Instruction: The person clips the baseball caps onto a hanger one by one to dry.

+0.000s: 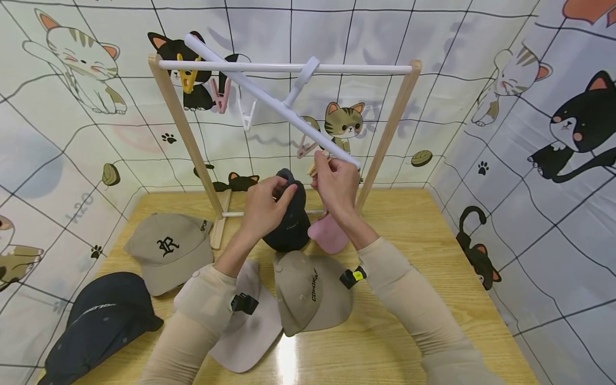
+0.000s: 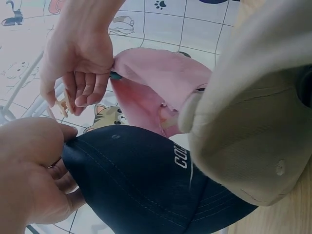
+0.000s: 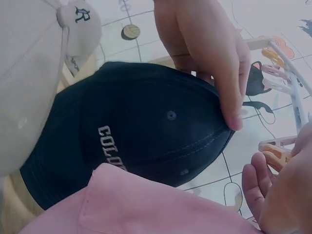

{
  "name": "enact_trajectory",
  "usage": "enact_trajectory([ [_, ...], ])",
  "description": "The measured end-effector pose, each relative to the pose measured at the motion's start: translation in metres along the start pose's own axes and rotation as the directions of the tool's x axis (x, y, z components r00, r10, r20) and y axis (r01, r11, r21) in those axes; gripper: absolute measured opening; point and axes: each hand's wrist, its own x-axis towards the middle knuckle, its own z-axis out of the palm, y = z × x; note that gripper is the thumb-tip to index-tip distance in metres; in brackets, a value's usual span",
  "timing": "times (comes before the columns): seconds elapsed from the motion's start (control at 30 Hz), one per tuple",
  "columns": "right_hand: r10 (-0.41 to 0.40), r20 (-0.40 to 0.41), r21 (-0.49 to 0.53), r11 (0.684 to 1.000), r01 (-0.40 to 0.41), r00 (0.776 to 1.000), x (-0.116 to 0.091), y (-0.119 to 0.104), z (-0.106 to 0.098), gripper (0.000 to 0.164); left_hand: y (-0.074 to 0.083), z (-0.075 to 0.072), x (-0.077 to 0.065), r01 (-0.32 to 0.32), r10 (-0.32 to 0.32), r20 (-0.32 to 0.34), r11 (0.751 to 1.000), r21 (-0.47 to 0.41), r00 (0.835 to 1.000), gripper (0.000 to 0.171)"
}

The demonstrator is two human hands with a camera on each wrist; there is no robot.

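Note:
My left hand (image 1: 263, 209) pinches the top edge of a dark navy cap (image 1: 290, 227), which hangs below it with white lettering on its front. Beside it, to the right, my right hand (image 1: 339, 184) pinches a peach-coloured clip (image 3: 277, 155) at the low right end of a white clip hanger (image 1: 262, 95). The hanger slants on a white rail (image 1: 366, 69), hung by its hook. A pink cap (image 1: 329, 234) hangs below my right wrist; what holds it up is hidden. The dark cap's top edge is near the clip, apart from it.
Yellow (image 1: 187, 77), pink (image 1: 221, 96) and white clips (image 1: 247, 115) hang along the hanger. A beige cap (image 1: 168, 248), another navy cap (image 1: 103, 318), a pale cap (image 1: 250, 339) and a khaki cap (image 1: 313, 294) lie toward the front. Wooden posts (image 1: 389, 136) carry the rail.

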Motion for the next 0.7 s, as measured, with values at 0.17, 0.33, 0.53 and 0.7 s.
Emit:
enact_trajectory([
  [0.17,-0.023,0.028,-0.047,0.999,0.024,0.999,0.004,0.002,-0.003,0.056,0.0,0.005,-0.003,-0.029,0.028,0.015,1.0,0.01,0.999,0.024],
  [0.33,-0.049,0.053,-0.094,0.994,0.054,0.997,0.007,0.003,-0.005,0.06,0.001,0.011,-0.004,-0.07,0.07,0.01,0.998,-0.005,0.998,0.023],
  [0.53,-0.092,0.074,-0.146,0.984,0.102,0.993,0.01,0.002,-0.009,0.061,0.002,0.018,-0.005,-0.093,0.094,-0.032,0.996,0.004,0.995,0.023],
  [0.7,-0.141,0.08,-0.222,0.962,0.156,0.987,0.014,0.0,-0.013,0.06,0.004,0.022,-0.006,-0.103,0.105,-0.055,0.994,0.026,0.993,0.023],
])
